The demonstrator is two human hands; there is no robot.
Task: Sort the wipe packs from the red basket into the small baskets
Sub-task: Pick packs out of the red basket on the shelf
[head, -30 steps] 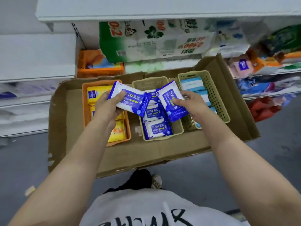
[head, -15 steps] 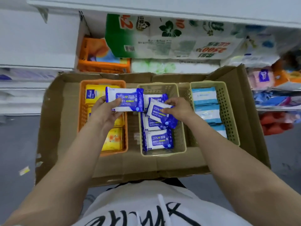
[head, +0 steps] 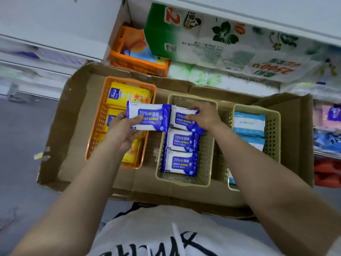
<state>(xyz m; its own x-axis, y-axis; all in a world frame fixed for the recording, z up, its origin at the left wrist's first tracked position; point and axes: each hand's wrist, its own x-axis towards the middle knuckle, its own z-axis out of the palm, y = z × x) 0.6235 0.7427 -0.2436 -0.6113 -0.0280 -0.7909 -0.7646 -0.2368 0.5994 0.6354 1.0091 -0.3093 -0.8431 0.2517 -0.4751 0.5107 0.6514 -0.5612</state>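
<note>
My left hand (head: 125, 130) grips a blue-and-white alcohol wipe pack (head: 148, 117) above the gap between the orange basket (head: 99, 119) and the middle beige basket (head: 206, 159). My right hand (head: 202, 117) holds a second blue pack (head: 181, 121) at the far end of the middle basket, over two other blue packs (head: 181, 140) lying in a row. The orange basket holds yellow packs (head: 129, 94). The right beige basket (head: 273, 130) holds light-blue packs (head: 249, 121). The red basket is out of sight.
All three baskets sit in a flat open cardboard box (head: 60, 137). Behind it, shelves carry an orange tissue box (head: 136, 52) and large tissue bundles (head: 221, 45). More packaged goods fill the shelves at right (head: 326, 130). Grey floor lies to the left.
My right hand lowered its blue pack into the far end of the middle basket. My left hand stayed over the orange basket's edge with its pack. The camera tilted further down.
</note>
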